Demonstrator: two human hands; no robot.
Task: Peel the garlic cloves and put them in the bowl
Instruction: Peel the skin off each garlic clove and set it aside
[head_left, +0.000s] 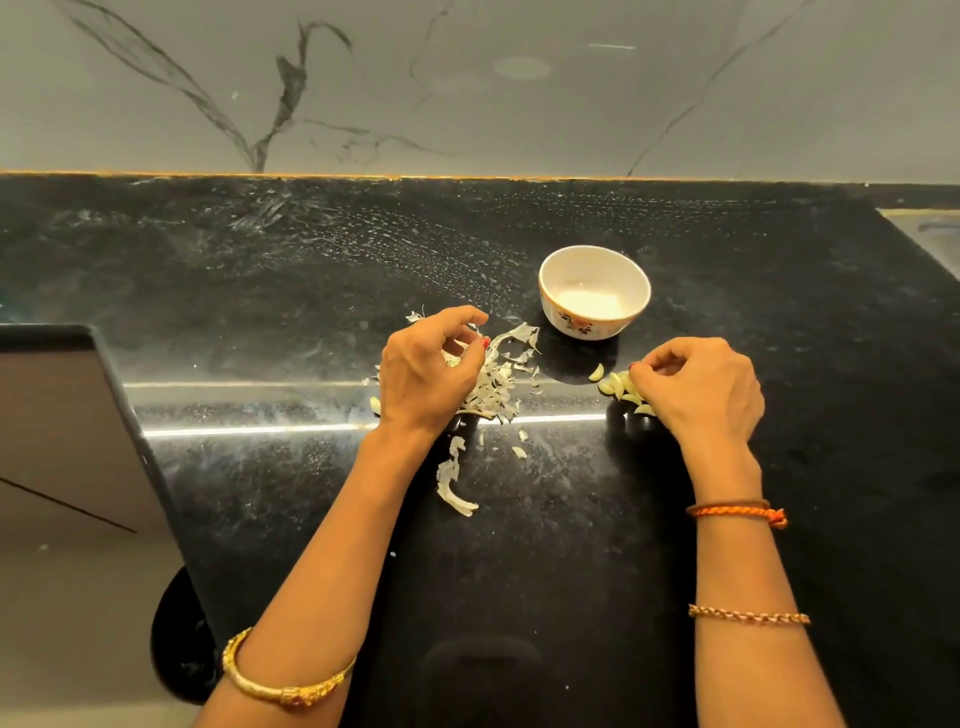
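A small white bowl (595, 312) with a flower print stands on the black counter, and I see nothing inside it. My right hand (701, 387) lies just right of and nearer than the bowl, its fingers curled round a cluster of peeled garlic cloves (615, 387). One clove (596, 372) lies slightly apart, to the left of the cluster. My left hand (428, 371) is curled over a pile of papery garlic skins (501, 376), with pale pieces between its fingers and thumb. Another clove (375, 405) peeks out beside my left wrist.
Loose skin scraps (453, 486) trail toward me across the black stone counter (260, 291). A dark tray-like edge (111, 395) juts in at the left. A marble wall (467, 93) closes off the back, and a sink rim (922, 228) shows at far right.
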